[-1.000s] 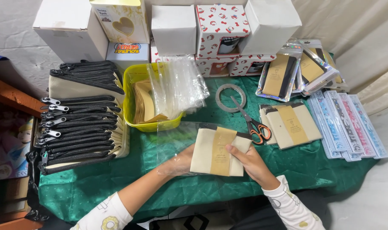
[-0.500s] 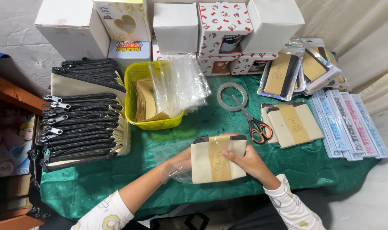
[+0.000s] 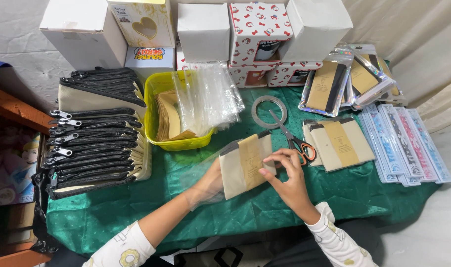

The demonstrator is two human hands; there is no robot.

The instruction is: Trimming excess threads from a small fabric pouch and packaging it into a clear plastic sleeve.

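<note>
Back row, left to right: plain white box [image 3: 82, 32]; cream box with heart-shaped window [image 3: 144, 22] atop a small white box with a red-and-blue label [image 3: 149, 55]; plain white cube box [image 3: 203, 30]; white windowed boxes printed with red motifs [image 3: 257, 32]; tilted plain white box [image 3: 319, 22]. Centre: loose clear plastic sleeves [image 3: 208, 96] over a yellow tub. Right: shiny-edged clear packets holding banded pouches [image 3: 341, 79]; flat clear packets with blue and pink strips [image 3: 406, 143]. Front: tan paper band label [image 3: 250, 159] around a cream pouch, partly inside a clear sleeve.
</note>
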